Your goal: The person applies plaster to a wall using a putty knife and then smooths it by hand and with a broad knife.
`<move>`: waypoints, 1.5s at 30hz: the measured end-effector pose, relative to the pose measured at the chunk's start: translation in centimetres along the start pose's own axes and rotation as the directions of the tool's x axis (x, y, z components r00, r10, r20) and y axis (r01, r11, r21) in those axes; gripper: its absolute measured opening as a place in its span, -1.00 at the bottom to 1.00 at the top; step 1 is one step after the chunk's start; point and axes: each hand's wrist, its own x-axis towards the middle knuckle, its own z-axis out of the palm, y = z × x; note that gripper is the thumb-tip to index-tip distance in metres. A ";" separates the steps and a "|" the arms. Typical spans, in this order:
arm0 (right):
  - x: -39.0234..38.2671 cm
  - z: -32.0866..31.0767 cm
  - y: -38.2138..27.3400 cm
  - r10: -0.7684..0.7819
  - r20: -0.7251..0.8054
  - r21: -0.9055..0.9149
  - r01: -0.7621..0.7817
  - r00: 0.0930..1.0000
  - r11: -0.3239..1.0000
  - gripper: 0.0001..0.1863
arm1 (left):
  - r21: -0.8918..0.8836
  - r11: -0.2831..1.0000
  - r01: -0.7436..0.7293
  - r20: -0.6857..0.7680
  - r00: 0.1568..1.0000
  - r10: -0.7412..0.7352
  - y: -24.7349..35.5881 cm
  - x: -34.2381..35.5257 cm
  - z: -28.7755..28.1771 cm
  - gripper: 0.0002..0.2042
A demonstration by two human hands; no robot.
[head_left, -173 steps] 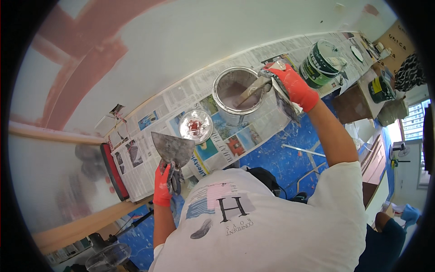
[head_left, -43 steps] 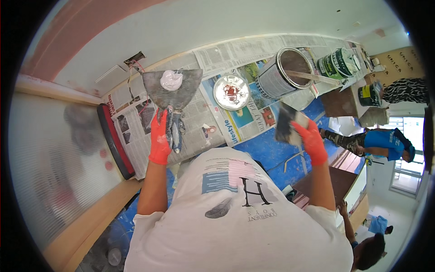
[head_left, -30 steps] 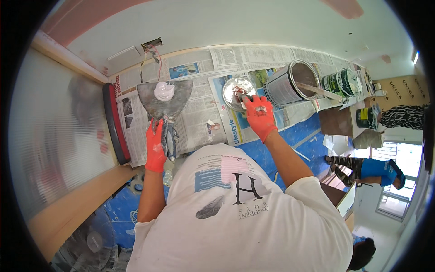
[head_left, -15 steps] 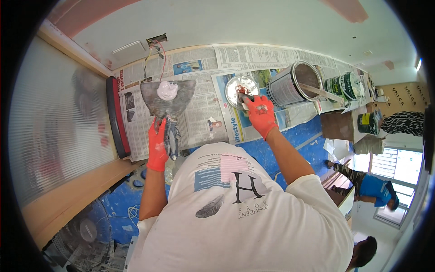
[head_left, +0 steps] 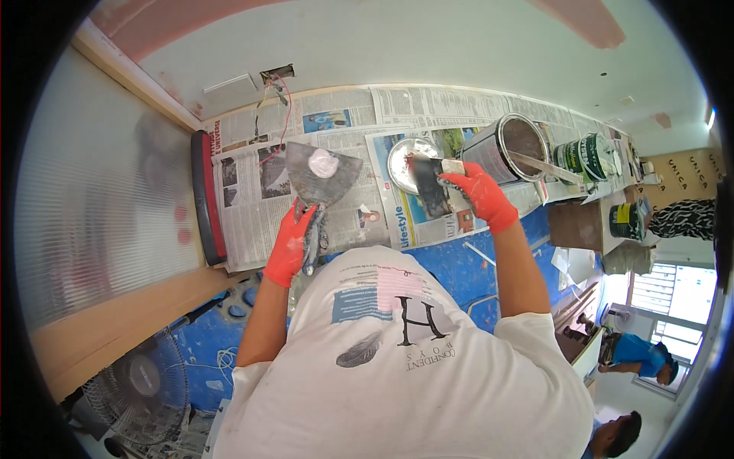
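My left hand (head_left: 287, 246), in a red glove, is closed around the handle of a wide, grey-stained putty knife (head_left: 338, 180). A round dollop of pale pink paste (head_left: 324, 163) sits on its blade. In the other red glove, my right hand (head_left: 491, 200) grips a second, dark putty knife (head_left: 436, 196) that is blurred by motion. A red smear shows near that blade's corner. The blade overlaps the right part of a round silver lid (head_left: 399, 170); whether they touch I cannot tell. Beneath the lid lie newspapers (head_left: 348, 214).
Right of the lid, a large metal tin (head_left: 485, 154) leans with a flat stick (head_left: 549, 165) across its mouth. Green pails (head_left: 575, 157) stand beyond. Wires (head_left: 287, 115) hang from a wall opening. A fan (head_left: 141, 382) stands lower left. Other people are at the right.
My right hand has moved right, off the lid, and the dark blade now shows in full. The left putty knife with its paste has shifted right and slightly down.
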 end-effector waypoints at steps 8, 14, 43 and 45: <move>-1.2 9.2 -2.8 -0.621 0.028 -0.611 0.505 0.783 0.609 -0.55 | 0.094 0.994 0.056 -0.040 0.998 -0.053 4.1 1.5 4.0 -0.47; 0.8 11.7 1.2 -0.708 -0.026 -0.602 0.555 0.705 0.574 -0.57 | 0.073 0.997 -0.005 0.131 0.991 -0.004 7.3 2.8 4.6 -0.47; 2.3 19.0 -3.6 -0.772 -0.111 -0.665 0.530 0.626 0.526 -0.63 | 0.187 0.979 -0.080 0.103 0.993 0.061 6.4 2.1 -4.6 -0.34; 1.4 20.1 -4.8 -0.697 0.021 -0.620 0.556 0.716 0.553 -0.64 | 0.196 0.977 -0.087 0.093 0.993 0.070 6.3 1.7 -5.1 -0.37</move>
